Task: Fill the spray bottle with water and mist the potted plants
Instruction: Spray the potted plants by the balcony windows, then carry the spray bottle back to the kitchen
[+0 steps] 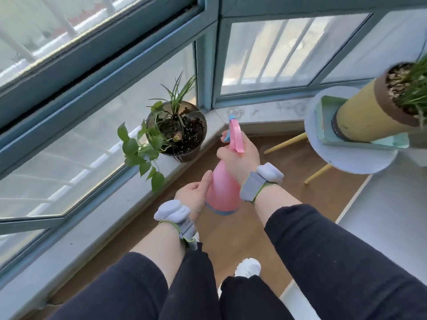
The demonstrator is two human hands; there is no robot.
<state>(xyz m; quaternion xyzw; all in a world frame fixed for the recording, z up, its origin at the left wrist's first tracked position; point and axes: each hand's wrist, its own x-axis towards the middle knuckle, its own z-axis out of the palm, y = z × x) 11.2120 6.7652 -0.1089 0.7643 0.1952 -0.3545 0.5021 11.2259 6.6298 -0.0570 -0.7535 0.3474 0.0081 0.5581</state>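
Spray bottle (223, 188), pink with a blue base, is held upright above the wooden floor (233, 236), just beside the windowsill (129, 199). Its neck is gripped by the right hand (240, 158), fingers curled around it. Its side is touched by the left hand (194, 195), fingers fairly straight. A dark potted plant (176, 132) is set on the sill near the nozzle. A yellow potted plant (379, 107) is seen on a round stool (351, 160).
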